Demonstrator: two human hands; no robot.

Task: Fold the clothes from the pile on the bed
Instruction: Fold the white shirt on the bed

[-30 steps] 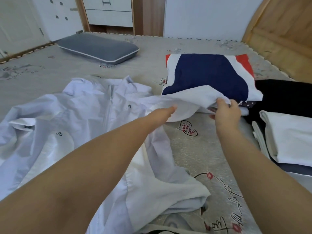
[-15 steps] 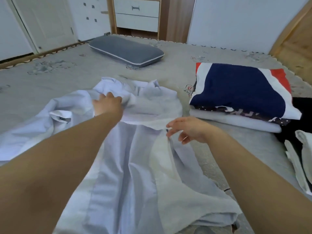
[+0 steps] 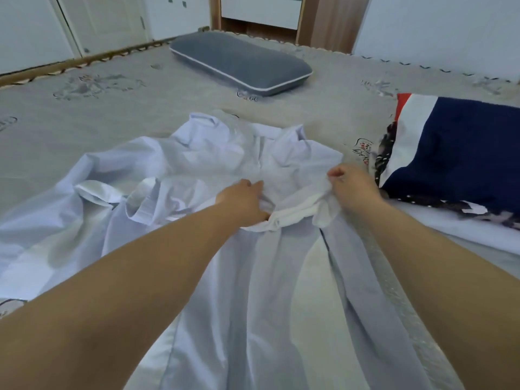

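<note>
The shirt [image 3: 225, 170] is gripped by both hands [image 3: 353, 190] near centre; the sleeve should be drawn flat toward nine o'clock.

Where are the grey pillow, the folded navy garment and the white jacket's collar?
grey pillow [image 3: 242, 66], head view, top face.
folded navy garment [image 3: 461, 153], head view, navy panel.
white jacket's collar [image 3: 208, 122], head view, left flap.
</note>
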